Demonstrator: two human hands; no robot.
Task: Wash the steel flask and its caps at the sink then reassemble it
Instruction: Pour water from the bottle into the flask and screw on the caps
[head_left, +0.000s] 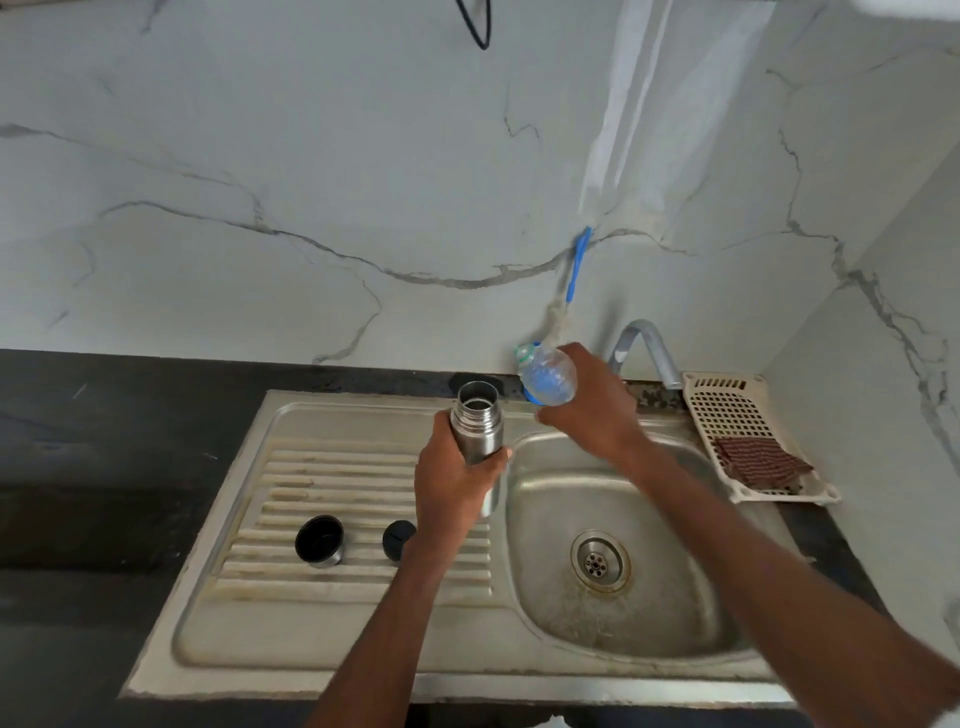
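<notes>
- Over the divide between the ribbed drainboard (363, 499) and the sink (524, 680) basin, the left hand (457, 488) grips the steel flask (477, 431) around its lower body, fingers and thumb curled round it.
- That flask stands nearly upright, its mouth open and uncapped, the threaded neck showing above the hand.
- Just right of the flask's mouth and a little farther back, the right hand (597, 405) holds a clear plastic bottle (548, 376), fingers wrapped round its base.
- This bottle is tipped toward the left, its greenish cap end pointing left and away, and blue shows through its clear wall.
- A blue-handled bottle brush (574, 275) leans up against the marble wall (311, 182) behind the bottle; whether its bristle end touches the bottle cannot be told.
- On the drainboard, near and left of the left hand, the outer steel cap (319, 540) lies with its dark open side showing.
- Right of it, well apart from it and close beside the left forearm, lies the smaller black inner cap (399, 539).
- A grey tap (647, 348) curves at the far right edge of the basin, behind the right hand.
- To the right of the basin, a cream plastic rack (727, 405) sits on the dark counter (78, 467), with a brown checked cloth (758, 462) lying in it.
- The round drain (600, 561) sits in the basin floor between the two forearms.
</notes>
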